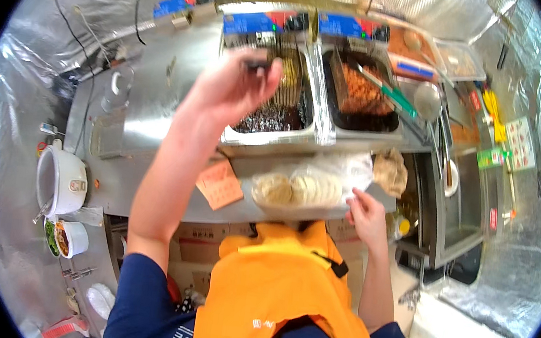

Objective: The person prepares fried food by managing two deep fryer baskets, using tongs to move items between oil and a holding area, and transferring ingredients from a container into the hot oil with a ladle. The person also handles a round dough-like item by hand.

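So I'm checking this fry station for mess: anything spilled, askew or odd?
Little stands out. The green-handled tongs lie slanted across the right fryer basket, and an orange paper slip sits crooked on the steel counter. I see no spill.

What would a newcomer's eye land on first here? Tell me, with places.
The raised left hand at centre, gripping a dark handle over the left fryer vat. To its right, a basket of browned fried food in the second vat. Below, the right hand touches a clear bag of pale flatbreads on the steel counter.
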Available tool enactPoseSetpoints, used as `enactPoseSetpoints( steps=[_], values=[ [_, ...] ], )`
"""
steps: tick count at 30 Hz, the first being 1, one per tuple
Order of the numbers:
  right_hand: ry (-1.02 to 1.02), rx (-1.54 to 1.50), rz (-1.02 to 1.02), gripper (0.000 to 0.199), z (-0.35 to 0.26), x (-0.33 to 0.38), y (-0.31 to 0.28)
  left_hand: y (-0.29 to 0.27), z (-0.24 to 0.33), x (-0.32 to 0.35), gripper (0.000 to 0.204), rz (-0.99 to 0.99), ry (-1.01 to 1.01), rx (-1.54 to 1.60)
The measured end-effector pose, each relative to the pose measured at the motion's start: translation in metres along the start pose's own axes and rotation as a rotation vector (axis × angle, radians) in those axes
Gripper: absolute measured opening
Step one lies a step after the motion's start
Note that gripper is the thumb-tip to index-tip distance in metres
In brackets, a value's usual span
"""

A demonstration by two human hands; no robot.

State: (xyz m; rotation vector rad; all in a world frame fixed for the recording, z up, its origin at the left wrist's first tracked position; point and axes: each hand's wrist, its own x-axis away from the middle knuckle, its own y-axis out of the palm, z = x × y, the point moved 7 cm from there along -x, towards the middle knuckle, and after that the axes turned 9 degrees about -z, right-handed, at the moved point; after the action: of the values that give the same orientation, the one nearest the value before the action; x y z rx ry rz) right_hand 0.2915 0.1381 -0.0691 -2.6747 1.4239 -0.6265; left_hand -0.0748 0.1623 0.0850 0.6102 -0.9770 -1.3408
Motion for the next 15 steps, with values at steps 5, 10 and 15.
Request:
enactPoseSetpoints(
  steps=[5,10,15],
  values=[
    [-0.02,0.176,-0.087,0.027,0.028,-0.019,0.047,-0.011,-0.034,0.005,0.031,-0.065,0.046,-0.132],
    [-0.279,0.667,-0.306,0.027,0.008,-0.06,0.127,-0.063,-0.09,0.021,0.029,-0.013,0.19,-0.159],
    [-0.572,1.553,-0.451,0.026,0.045,-0.087,0.214,-0.198,-0.199,0.034,0.019,0.084,0.198,-1.39]
  ],
)
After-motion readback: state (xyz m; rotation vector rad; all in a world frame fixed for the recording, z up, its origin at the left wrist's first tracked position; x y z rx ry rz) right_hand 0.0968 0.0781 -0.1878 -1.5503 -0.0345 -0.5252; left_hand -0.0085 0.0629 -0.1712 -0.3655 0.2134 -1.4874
